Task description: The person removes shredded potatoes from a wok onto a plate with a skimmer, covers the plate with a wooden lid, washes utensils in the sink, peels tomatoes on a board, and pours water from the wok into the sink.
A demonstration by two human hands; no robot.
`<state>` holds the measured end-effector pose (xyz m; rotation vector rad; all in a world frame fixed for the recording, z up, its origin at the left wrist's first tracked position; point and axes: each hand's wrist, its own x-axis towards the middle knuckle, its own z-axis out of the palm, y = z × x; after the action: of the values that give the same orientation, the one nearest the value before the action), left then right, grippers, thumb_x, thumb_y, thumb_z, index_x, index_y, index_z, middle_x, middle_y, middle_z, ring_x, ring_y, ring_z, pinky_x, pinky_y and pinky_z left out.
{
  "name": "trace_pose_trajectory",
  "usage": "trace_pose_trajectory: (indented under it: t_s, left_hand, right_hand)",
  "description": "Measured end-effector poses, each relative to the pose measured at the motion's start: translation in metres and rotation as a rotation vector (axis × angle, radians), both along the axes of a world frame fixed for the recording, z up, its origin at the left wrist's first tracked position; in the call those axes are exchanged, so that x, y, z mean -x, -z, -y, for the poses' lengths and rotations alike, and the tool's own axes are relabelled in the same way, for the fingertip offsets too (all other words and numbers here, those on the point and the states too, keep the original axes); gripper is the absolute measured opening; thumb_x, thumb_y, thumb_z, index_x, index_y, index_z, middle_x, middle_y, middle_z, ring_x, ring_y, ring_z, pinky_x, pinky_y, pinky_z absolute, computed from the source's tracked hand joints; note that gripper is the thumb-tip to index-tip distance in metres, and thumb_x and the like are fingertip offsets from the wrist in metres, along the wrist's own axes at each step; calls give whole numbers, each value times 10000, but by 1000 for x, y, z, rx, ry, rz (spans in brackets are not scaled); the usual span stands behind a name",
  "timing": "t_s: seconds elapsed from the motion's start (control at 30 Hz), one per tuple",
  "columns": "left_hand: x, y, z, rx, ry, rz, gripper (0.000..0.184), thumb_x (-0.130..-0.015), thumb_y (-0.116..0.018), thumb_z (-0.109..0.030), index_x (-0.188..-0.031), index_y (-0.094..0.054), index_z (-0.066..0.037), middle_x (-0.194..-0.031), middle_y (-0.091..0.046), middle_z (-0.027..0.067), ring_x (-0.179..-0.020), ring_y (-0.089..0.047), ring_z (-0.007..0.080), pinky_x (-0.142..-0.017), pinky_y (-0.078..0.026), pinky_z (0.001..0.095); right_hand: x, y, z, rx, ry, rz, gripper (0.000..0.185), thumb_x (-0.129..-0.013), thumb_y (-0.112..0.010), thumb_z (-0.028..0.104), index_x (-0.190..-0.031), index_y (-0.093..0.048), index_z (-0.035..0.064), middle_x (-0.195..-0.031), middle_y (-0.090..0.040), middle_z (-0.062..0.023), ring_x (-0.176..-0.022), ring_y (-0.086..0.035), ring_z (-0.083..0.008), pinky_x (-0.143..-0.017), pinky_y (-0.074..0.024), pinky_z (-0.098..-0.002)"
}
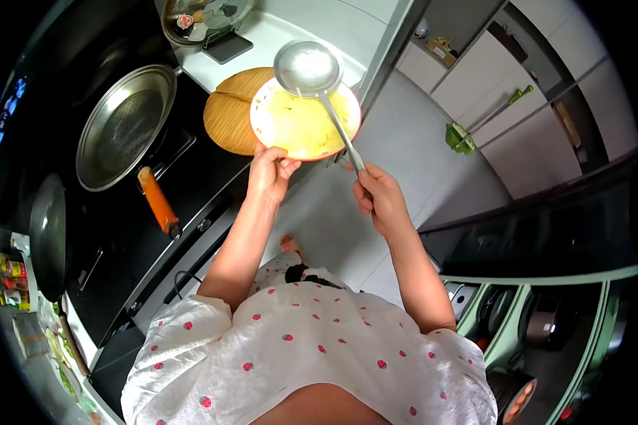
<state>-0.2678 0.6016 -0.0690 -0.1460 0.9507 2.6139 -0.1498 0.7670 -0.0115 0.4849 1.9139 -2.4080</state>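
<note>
My left hand (pixel 269 172) grips the near rim of a white bowl (pixel 257 113) with a red edge, thumb on top. Pale yellow liquid (pixel 301 131), looking like beaten egg, fills much of it. My right hand (pixel 381 197) is closed round the handle of a metal ladle (pixel 308 67). The ladle's round head is over the bowl's far rim, and its handle crosses above the liquid. A thin yellow trace shows at the ladle's lower edge. Partly under the bowl, at its left, lies a round wooden board (pixel 227 120).
A steel frying pan (pixel 124 131) with an orange handle (pixel 159 205) sits on the black stove (pixel 131 234) to the left. Beyond it stands a dark wok (pixel 48 237). A glass lid (pixel 205 18) and a dark flat slab (pixel 227 47) are on the far counter. Cookware fills the shelves (pixel 517 304) at right.
</note>
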Motion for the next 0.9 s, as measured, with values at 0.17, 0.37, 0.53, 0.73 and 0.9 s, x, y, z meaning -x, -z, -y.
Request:
trace_pose_trajectory:
  t_s: [0.17, 0.37, 0.53, 0.73, 0.9]
  left_hand:
    - [72, -9, -19, 7, -20, -18, 590, -721, -421, 46, -1259, -258, -132, -982, -552, 101, -650, -598, 198, -576, -509, 297]
    - [150, 2, -42, 31, -114, 11, 586, -724, -422, 54, -1258, -254, -121, -939, -568, 124, -612, -606, 196, -535, -526, 292]
    - [186, 12, -62, 78, -195, 31, 565, -723, -426, 52, -1242, -278, -115, -940, -564, 110, -625, -602, 185, -545, -533, 287]
    - [227, 23, -101, 110, -309, 93, 566, -707, -439, 56, -1227, -317, -132, -955, -557, 92, -658, -598, 173, -554, -540, 280]
    - [249, 29, -120, 147, -380, 117, 588, -705, -435, 58, -1244, -308, -142, -1006, -541, 85, -714, -595, 175, -578, -539, 283]
  right_hand:
    - [78, -9, -29, 45, -103, 65, 236, -886, -436, 180, -1030, -548, 31, -583, -432, 19, -466, -327, -49, -422, -266, -201]
    - [169, 5, -64, -5, -277, 140, 238, -880, -470, 216, -1017, -555, 41, -649, -533, -7, -520, -462, -68, -439, -339, -214]
    - [242, 26, -85, -37, -217, 189, 312, -870, -487, 273, -1070, -537, 40, -762, -589, -39, -584, -553, -102, -451, -383, -222]
    - [333, 27, -121, -94, -369, 195, 345, -883, -446, 295, -1087, -513, 25, -895, -599, -106, -586, -576, -134, -435, -372, -207]
    - [391, 48, -141, -137, -442, 279, 333, -896, -417, 291, -1055, -506, 12, -901, -621, -124, -582, -551, -131, -431, -359, -221]
